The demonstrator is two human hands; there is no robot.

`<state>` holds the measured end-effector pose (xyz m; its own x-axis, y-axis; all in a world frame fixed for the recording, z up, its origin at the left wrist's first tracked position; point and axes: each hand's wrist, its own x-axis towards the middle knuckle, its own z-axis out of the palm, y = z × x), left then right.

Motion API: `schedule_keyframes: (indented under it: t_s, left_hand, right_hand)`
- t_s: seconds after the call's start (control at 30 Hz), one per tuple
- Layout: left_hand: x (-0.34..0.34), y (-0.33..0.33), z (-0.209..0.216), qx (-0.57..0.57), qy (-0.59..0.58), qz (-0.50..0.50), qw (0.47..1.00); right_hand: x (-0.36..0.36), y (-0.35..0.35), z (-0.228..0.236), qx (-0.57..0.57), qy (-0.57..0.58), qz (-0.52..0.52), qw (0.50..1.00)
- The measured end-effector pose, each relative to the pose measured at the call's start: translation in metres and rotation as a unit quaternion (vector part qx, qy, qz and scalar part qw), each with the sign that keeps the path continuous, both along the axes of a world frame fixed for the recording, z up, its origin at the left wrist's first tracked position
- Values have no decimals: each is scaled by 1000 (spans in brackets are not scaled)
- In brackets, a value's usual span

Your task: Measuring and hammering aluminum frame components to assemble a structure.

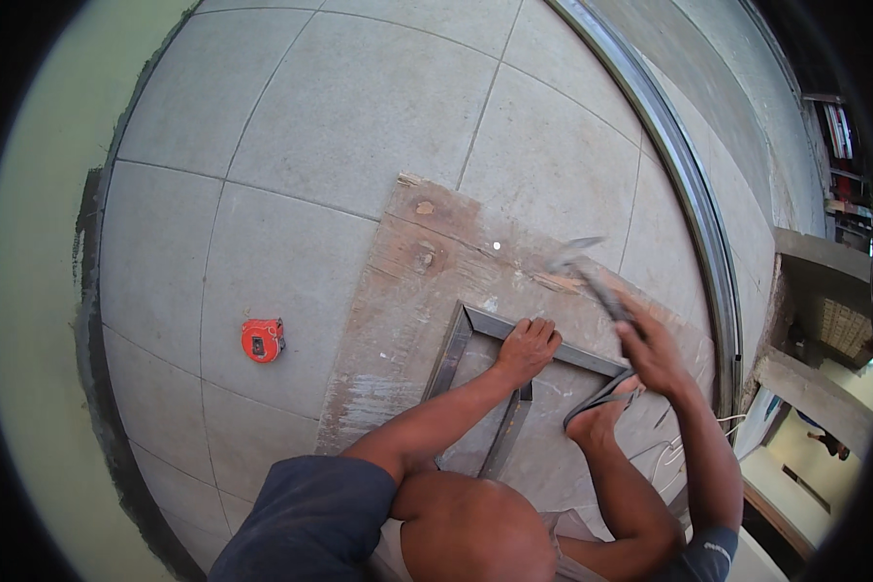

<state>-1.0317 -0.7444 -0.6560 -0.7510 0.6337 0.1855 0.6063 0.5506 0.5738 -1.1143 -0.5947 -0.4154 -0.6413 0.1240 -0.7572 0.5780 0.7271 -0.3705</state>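
Note:
A grey metal frame of square tubing lies on a worn wooden board. My left hand grips its far bar, fingers curled over the tube near the middle. In my right hand is a hammer, held by its handle to the right of the frame. The hammer is raised over the board, and its head is smeared by motion, so its exact shape is unclear. My right foot, in a sandal, rests against the frame's right end. My left forearm and knee hide the frame's near part.
An orange tape measure lies on the tiled floor to the left. A long metal profile curves along the right side. Thin pale cable lies beside my right leg. A pale wall borders the left.

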Motion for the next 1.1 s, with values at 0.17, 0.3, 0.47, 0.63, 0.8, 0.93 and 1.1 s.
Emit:
schedule_keyframes:
  t_s: [0.17, 0.3, 0.47, 0.63, 0.8, 0.93, 1.1]
  left_hand:
    - [-6, 4, 7, 18, 27, 29, 999]
    - [5, 7, 2, -9, 1, 22, 1000]
    - [3, 5, 6, 15, -4, 39, 999]
    - [-1, 4, 8, 14, 16, 43, 999]
    - [0, 6, 6, 7, -9, 36, 999]
    - [-8, 3, 7, -1, 8, 39, 999]
    - [0, 5, 10, 14, 9, 47, 999]
  right_hand:
    - [-48, -33, -59, -68, -22, 122, 990]
    - [-47, -35, -84, -35, -3, 311, 950]
    - [-76, -27, -75, -16, -32, 242, 970]
    - [-96, -4, -83, -25, 233, -31, 972]
    - [-39, -19, -108, -20, 7, 299, 954]
    - [-63, -18, -89, -34, 30, 171, 984]
    - [-78, -18, -88, -3, 129, 4, 992]
